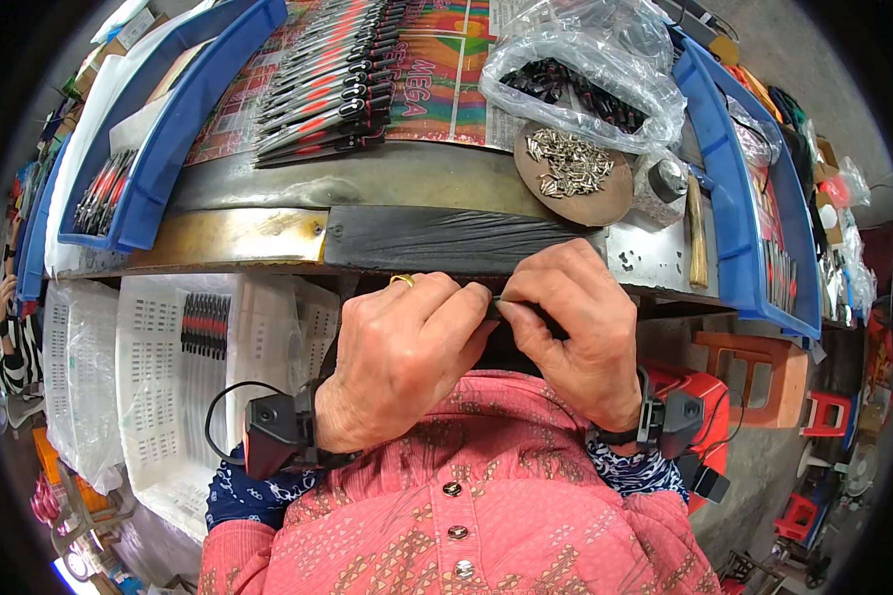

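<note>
My left hand (402, 352) and my right hand (577, 332) meet just in front of the bench edge. Both are closed, with fingertips pinching a small black piece (494, 306) between them. Most of that piece is hidden by the fingers, so its kind cannot be made out. Beyond the hands lies a long row of black, grey and red pens (322, 104). At the right of the bench, a round brown board (605, 198) carries a heap of small silver metal parts (571, 164). Behind it, a clear plastic bag (506, 94) holds many black parts.
Blue bins with pens stand at the left (169, 164) and right (739, 198) of the bench. A clear jar (662, 188) and a wooden handle (699, 238) lie near the right bin. A white basket (149, 416) with pens sits lower left, and an orange stool (779, 387) lower right.
</note>
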Demonstrator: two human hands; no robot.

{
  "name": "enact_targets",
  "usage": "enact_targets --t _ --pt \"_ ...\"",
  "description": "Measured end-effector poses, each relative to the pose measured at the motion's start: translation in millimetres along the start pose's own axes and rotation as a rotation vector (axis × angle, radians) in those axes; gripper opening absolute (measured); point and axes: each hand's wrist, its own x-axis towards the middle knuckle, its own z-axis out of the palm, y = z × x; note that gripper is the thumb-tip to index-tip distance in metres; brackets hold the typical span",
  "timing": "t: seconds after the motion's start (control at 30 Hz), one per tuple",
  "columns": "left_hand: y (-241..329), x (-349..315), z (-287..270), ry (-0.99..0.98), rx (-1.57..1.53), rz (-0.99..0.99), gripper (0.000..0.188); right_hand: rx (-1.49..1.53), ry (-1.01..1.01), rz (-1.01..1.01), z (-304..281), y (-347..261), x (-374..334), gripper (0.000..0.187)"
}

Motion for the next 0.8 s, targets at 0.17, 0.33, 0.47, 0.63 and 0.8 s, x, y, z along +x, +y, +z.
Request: enact_targets --t 0.17,0.33,0.47,0.63,0.8 --pt "-0.9 -1.6 2.6 0.066 0.011 0.057 0.025 0.688 0.024 0.686 1.0 -7.9 -3.4 0.010" --pt "-6.7 0.6 6.8 0.114 0.011 0.125 0.027 0.813 -0.139 0.832 -6.3 -5.7 -1.8 0.017" --pt "-7.3 0.0 4.9 0.097 0.001 0.104 0.026 0.858 -0.115 0.820 -4.1 -5.5 -5.3 0.017" --pt "-6.4 0.8 4.9 0.102 0.013 0.103 0.027 0.892 -0.109 0.801 -2.1 -6.1 -8.2 0.018" --pt "-6.7 -0.1 4.1 0.088 0.007 0.107 0.027 0.869 -0.092 0.829 -0.9 -6.8 -6.8 0.018"
